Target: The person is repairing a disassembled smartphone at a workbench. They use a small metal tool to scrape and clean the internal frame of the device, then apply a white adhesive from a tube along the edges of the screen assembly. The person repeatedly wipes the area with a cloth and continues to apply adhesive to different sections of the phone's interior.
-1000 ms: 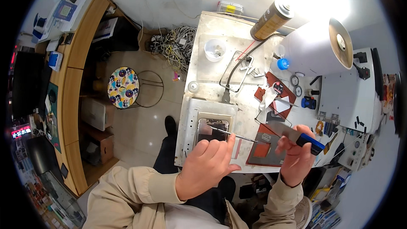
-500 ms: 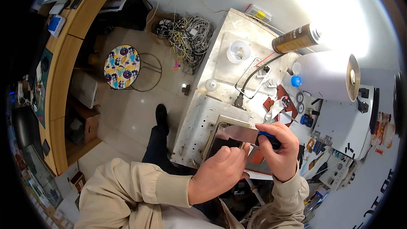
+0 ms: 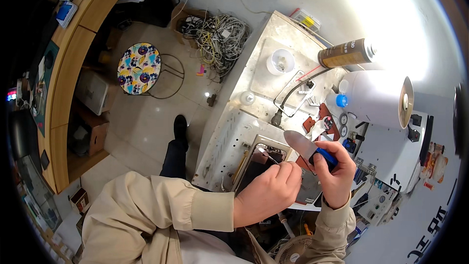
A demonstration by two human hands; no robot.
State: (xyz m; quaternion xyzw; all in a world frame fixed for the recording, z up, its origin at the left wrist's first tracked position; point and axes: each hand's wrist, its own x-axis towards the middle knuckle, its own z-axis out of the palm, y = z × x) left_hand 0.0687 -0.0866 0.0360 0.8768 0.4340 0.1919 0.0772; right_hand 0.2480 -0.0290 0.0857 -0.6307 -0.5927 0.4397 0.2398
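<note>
The left hand (image 3: 271, 188) pinches a slim silver metal tool (image 3: 268, 157) over a black rectangular device (image 3: 252, 169); the right hand (image 3: 336, 170) grips a blue-handled metal scraper (image 3: 299, 143).

Blade (image 3: 300, 143) between right fingers (image 3: 337, 151) and plug (image 3: 277, 118)

Flat dark device (image 3: 255, 167) — slim tool (image 3: 267, 156), blue-handled scraper (image 3: 302, 145)

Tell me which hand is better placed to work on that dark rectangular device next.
Probably the left hand: its slim metal tool reaches over the dark rectangular device. The right hand holds a blue-handled, wide metal blade off to the device's right.
</note>
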